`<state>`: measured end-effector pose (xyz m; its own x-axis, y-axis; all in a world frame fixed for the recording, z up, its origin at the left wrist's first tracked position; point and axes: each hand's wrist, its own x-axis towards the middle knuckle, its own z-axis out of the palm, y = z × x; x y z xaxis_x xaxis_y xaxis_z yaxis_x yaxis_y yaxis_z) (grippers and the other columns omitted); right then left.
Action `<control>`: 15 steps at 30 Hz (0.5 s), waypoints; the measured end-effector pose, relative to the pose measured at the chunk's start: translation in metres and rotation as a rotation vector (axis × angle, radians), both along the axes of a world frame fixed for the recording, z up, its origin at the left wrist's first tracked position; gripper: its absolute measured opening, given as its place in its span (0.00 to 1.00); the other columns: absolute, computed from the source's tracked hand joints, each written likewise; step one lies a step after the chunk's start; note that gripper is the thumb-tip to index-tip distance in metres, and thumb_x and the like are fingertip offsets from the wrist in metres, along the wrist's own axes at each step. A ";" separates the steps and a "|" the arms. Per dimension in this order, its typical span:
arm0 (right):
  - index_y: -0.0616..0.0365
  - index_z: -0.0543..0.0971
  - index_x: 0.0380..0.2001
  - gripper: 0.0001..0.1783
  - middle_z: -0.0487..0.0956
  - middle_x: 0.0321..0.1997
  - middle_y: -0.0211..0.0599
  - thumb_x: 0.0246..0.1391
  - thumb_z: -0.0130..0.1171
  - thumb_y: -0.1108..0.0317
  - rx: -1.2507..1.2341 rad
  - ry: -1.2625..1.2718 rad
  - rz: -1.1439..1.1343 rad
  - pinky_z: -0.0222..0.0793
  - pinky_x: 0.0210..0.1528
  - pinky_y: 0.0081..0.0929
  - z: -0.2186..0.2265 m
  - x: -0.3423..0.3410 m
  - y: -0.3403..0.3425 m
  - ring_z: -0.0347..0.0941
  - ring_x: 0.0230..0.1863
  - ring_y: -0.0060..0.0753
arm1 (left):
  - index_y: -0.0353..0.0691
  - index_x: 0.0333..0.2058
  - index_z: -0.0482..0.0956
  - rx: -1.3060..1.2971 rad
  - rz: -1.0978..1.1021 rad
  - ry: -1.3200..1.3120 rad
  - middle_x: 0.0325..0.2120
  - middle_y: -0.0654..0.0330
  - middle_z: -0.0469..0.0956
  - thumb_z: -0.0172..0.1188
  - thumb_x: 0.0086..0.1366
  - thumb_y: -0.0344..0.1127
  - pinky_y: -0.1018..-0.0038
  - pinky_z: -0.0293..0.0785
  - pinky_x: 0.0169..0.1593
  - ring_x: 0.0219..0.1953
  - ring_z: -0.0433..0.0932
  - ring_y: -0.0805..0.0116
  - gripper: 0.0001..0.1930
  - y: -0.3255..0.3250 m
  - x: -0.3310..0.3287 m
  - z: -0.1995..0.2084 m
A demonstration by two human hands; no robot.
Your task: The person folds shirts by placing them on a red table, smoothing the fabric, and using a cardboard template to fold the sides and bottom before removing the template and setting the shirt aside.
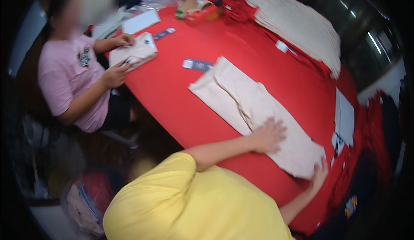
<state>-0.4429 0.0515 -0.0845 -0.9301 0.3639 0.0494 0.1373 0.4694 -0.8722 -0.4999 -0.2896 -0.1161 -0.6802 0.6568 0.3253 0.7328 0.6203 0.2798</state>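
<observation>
A beige folded garment (254,106) lies lengthwise on the red-covered table (185,123), with a crease running along its upper part. My left hand (268,136) rests flat on the middle of the cloth, fingers spread and slightly blurred. At the garment's near right end, my right hand (319,174) touches the edge with its fingers stretched out and a little apart. It does not visibly grip the fabric. Just beyond the far left end lies a dark hang tag (197,65) with a white label.
Across the left corner, a person in a pink shirt (71,76) handles a folded beige garment (137,53). Stacked beige garments (297,28) lie at the far right. White sheets (344,117) are on the right edge, near red clothing (366,153). A white board (141,22) lies at the back left.
</observation>
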 end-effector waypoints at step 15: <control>0.59 0.76 0.49 0.18 0.70 0.59 0.53 0.56 0.54 0.66 -0.209 0.011 0.603 0.67 0.55 0.36 0.000 -0.023 -0.236 0.72 0.52 0.50 | 0.40 0.56 0.69 0.752 0.535 -0.631 0.45 0.45 0.76 0.59 0.58 0.27 0.65 0.72 0.50 0.44 0.77 0.51 0.25 -0.069 -0.005 0.045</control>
